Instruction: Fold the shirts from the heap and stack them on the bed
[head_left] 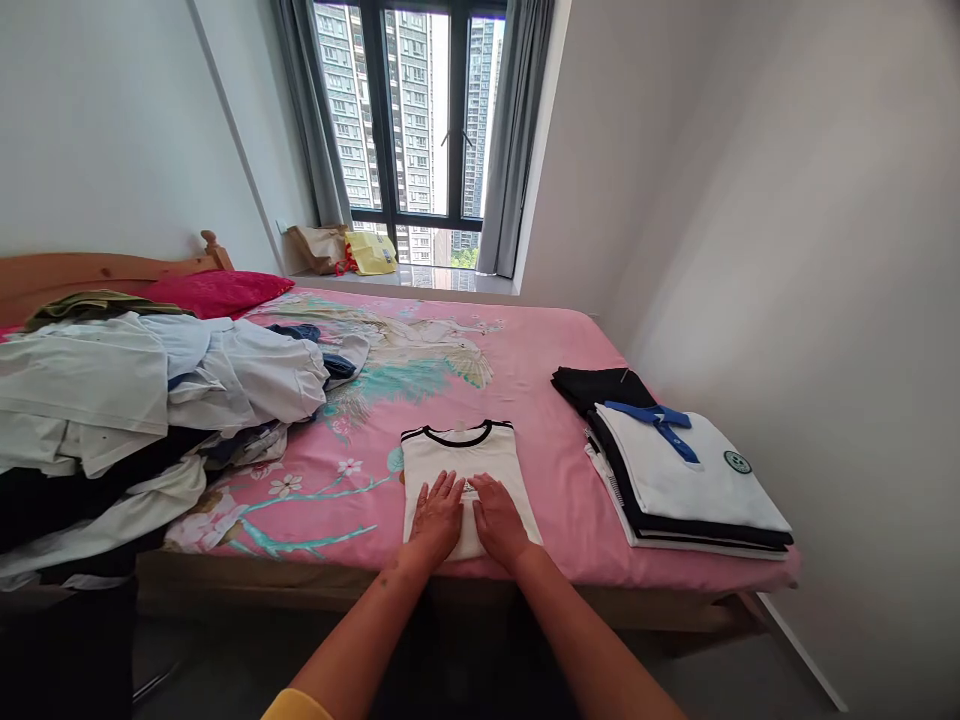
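A white T-shirt with a black collar point(457, 455) lies folded into a narrow rectangle on the pink bed sheet point(525, 370), near the bed's front edge. My left hand point(436, 520) rests flat on the shirt's lower half, fingers stretched out. My right hand point(499, 522) lies flat beside it on the same shirt, fingers extended. The two hands nearly touch. Neither hand holds anything.
A stack of folded clothes point(682, 475), topped by a white polo with a blue collar, sits at the bed's right. A heap of unfolded clothes point(135, 400) covers the left side. A red pillow point(217, 292) lies by the headboard. Bags point(349, 250) stand on the window sill.
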